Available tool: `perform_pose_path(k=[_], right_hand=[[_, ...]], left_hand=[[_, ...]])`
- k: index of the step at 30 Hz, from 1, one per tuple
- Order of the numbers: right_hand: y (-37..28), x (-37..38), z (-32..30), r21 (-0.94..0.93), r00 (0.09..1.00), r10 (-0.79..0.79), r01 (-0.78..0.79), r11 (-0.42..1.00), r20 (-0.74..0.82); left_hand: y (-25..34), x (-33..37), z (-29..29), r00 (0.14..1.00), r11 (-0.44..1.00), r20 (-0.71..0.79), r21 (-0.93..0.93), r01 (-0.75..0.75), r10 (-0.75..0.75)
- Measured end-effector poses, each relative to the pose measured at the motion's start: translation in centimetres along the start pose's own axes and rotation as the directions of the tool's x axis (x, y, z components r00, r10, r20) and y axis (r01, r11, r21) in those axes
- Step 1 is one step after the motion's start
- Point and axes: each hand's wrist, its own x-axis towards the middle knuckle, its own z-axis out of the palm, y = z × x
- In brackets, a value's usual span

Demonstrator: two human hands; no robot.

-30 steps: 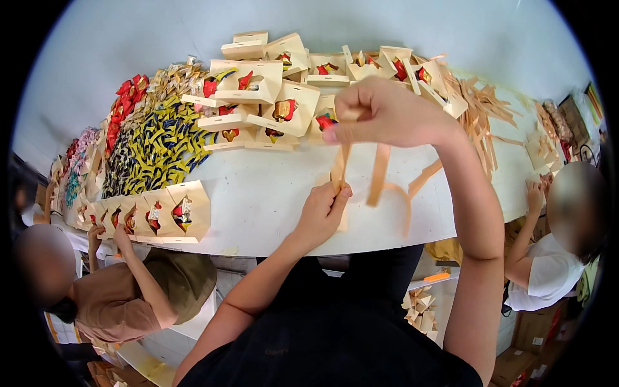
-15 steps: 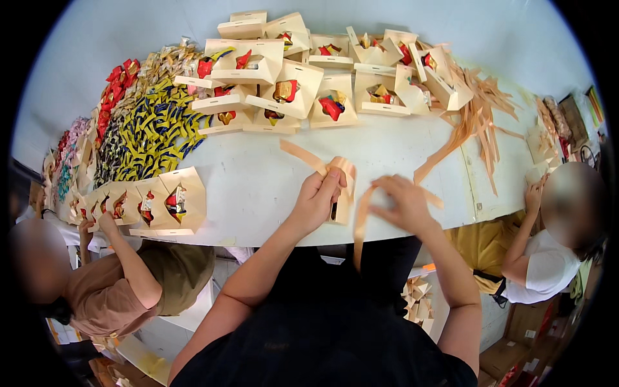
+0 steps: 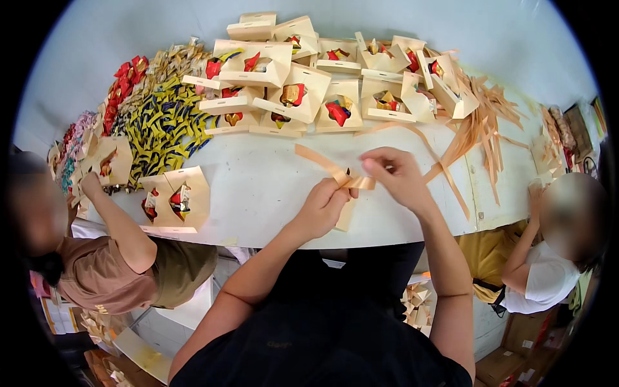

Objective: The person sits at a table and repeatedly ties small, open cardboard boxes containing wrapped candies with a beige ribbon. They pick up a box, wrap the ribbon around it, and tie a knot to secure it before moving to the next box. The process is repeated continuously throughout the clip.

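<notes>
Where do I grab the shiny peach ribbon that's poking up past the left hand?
I'd pinch the ribbon near its loose end, coming from the upper left. That tail is thin, narrow and sticks out free over the table, while farther along, the left hand is in the way.

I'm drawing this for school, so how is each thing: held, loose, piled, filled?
Shiny, flat peach ribbon: curled, one end free.
Cream card piece: held, partly hidden.
Left hand: closed on both.
Right hand: fingers bent; grip unclear.
Cream card boxes with cut-out windows: piled, some tilted, colourful packets inside.
Long peach ribbon strips: loose, bunched.
Small yellow-and-blue packets: loose heap.
</notes>
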Motion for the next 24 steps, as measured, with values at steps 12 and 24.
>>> perform_pose_path(k=[12,24], right_hand=[[0.9,-2.0,2.9,0.136,0.943,0.120,-0.081,0.987,-0.309],[-0.9,-6.3,2.1,0.005,0.994,-0.110,0.110,0.994,-0.016]], left_hand=[[-1.0,0.2,0.1,0.999,0.920,-0.045,-0.390,-0.031,0.015],[0.0,0.0,-0.1,0.948,0.949,0.055,0.014,-0.315,0.314]])
